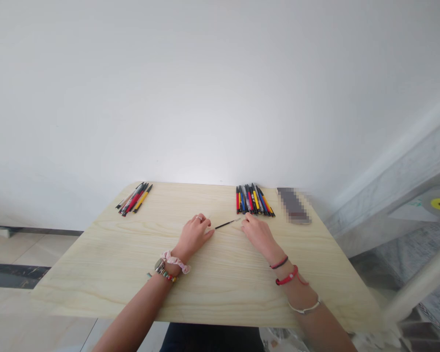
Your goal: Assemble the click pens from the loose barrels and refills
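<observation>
Over the middle of the wooden table (205, 283), my left hand (195, 234) is closed, with thumb and fingers on one end of a thin dark pen refill (225, 225). The refill points right, and its pale tip comes close to my right hand (255, 232). My right hand's fingers are curled together, and what they hold, if anything, is hidden. Just beyond it lies a row of red, yellow, blue and grey pens (253, 198). A smaller group of pens (134, 199) rests at the table's far left.
A dark flat object (293, 203), blurred by pixels, lies at the table's far right. A white wall (212, 98) rises behind the table. To the right are a sloping marble-like panel (407, 190) and a pale rail (418, 278).
</observation>
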Motion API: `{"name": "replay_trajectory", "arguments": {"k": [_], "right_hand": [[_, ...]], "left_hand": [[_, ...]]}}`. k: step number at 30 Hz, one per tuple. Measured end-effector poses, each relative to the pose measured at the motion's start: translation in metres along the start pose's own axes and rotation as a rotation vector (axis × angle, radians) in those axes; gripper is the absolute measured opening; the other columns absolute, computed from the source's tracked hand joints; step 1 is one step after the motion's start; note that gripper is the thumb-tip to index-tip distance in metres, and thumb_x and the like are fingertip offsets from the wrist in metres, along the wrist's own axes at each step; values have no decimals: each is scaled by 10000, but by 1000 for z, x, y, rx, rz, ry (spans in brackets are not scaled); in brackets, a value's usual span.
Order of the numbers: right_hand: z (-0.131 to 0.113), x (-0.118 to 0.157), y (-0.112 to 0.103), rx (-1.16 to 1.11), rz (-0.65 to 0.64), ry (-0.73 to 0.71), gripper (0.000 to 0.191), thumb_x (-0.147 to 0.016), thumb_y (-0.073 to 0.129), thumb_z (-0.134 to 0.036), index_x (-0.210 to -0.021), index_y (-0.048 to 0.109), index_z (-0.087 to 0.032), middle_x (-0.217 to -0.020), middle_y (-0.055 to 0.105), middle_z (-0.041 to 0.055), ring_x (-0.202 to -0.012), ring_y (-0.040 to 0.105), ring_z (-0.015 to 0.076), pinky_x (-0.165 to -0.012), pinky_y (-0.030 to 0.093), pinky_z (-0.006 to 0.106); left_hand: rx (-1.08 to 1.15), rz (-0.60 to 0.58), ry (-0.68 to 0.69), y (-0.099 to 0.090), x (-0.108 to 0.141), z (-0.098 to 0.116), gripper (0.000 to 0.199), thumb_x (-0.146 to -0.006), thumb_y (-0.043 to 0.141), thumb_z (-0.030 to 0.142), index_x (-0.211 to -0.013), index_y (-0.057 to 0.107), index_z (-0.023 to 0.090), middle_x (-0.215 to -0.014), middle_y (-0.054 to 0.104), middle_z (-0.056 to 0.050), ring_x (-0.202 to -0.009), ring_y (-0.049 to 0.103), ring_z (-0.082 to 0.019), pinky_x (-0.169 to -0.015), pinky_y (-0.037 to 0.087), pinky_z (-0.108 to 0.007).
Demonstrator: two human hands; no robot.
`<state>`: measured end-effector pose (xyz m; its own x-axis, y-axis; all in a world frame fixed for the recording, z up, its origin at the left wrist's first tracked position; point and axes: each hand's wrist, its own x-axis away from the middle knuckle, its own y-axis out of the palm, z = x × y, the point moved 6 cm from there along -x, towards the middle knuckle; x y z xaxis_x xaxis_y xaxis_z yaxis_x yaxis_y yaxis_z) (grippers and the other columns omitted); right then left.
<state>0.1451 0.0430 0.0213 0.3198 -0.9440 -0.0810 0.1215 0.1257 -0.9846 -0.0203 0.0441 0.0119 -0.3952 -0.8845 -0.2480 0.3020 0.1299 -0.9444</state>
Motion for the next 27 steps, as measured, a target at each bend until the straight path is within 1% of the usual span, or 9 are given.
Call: {"name": "replay_trajectory", "arguments": {"k": [3,6,12,16,19,22,25,27], "right_hand": [[2,1,2,-1,-15,-7,210,-817,375,-144,-731,567,-148,-850,554,50,-648,511,115,-455,214,246],[0,0,3,0,-20,-11,215,-818,374,-147,-729,569,-147,-847,554,52,-656,512,118,-457,219,245],[-3,0,2,-12,-32,-16,211,-823,381,-162,-741,575,-153,-861,546,52,-678,519,121,-477,257,236],[-1,1,2,-35,-35,-11,216,-828,380,-167,-738,576,-153,-862,542,58,-686,527,122,-481,267,239],[3,2,0,-51,-27,6,231,-833,372,-181,-738,581,-153,-870,539,60,-687,534,125,-477,270,243],[9,3,-4,-85,-21,43,218,-830,391,-209,-760,591,-156,-898,537,63,-706,542,128,-485,283,239],[15,4,-7,-151,-8,72,189,-816,427,-225,-776,600,-161,-898,542,59,-717,547,130,-507,306,228],[19,4,-9,-220,9,94,167,-801,452,-219,-771,606,-162,-869,551,54,-716,547,133,-535,326,222]], "left_hand": [[-1,-22,35,2,0,3,162,-764,464,297,-809,569,181,-869,535,-54,-809,510,-175,-694,420,-286],[-12,-24,30,3,0,4,153,-772,451,272,-789,571,178,-860,537,-57,-802,512,-173,-687,422,-283],[-21,-13,20,1,0,3,171,-766,465,307,-810,573,181,-876,530,-57,-808,515,-176,-689,424,-285],[4,21,3,-3,0,2,164,-777,447,283,-819,570,183,-865,528,-60,-804,517,-178,-689,427,-290],[16,52,-20,-7,-1,-1,159,-784,410,202,-817,564,188,-860,531,-55,-793,521,-170,-685,427,-281],[36,88,-46,-12,-2,-4,208,-784,357,127,-830,550,191,-888,536,-52,-778,526,-159,-673,429,-271],[64,129,-61,-14,-1,-8,247,-788,309,88,-879,518,184,-937,539,-61,-769,535,-158,-661,436,-276],[108,163,-58,-13,-1,-10,252,-800,288,84,-943,476,171,-944,550,-71,-782,543,-158,-683,441,-283]]}}
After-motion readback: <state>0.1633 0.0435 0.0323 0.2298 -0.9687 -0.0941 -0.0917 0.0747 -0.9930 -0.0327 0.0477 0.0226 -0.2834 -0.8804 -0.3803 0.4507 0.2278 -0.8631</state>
